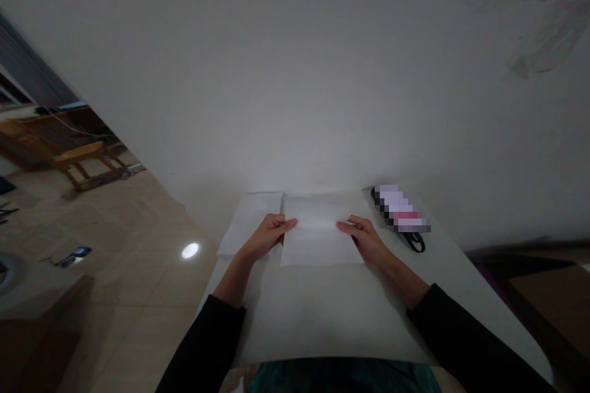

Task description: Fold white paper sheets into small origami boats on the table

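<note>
A white sheet of paper [322, 245] is held up between my two hands over the table. My left hand [270, 236] grips its left edge, thumb on the front and fingers curled behind. On the opposite edge my right hand [366, 239] pinches the paper in the same way. The sheet looks slightly bent across its middle, level with the thumbs. Just left of it lies a stack of white paper [251, 218], partly covered by my left hand.
The white table [322, 313] stands against a pale wall [295, 73]. A phone [399, 209], its screen blurred out, lies at the back right with a black strap [417, 242]. A wooden chair [83, 153] stands on the tiled floor at the left. A brown box [553, 301] is at the right.
</note>
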The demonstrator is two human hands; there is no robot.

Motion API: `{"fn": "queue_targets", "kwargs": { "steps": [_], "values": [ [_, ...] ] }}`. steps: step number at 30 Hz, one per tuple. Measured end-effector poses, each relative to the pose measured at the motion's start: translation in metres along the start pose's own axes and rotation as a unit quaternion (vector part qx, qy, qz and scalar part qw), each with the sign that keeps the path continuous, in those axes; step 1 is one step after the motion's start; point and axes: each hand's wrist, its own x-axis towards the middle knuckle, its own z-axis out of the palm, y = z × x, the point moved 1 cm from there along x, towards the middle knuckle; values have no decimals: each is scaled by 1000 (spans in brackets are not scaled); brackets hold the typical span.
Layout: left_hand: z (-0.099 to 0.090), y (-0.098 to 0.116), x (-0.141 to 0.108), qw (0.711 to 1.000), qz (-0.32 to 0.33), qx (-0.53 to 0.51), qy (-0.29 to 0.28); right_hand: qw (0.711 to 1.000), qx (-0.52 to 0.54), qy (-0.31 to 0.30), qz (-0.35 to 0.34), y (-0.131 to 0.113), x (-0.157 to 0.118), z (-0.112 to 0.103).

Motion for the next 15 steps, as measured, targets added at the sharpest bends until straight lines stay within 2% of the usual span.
{"fn": "queue_targets", "kwargs": {
  "steps": [6, 15],
  "values": [
    [0, 3, -3, 997, -26, -39, -59, 999, -13, 22, 39, -3, 2, -3],
    [0, 6, 0, 998, -21, -61, -24, 999, -43, 1, 22, -1, 4, -7]
  ]
}}
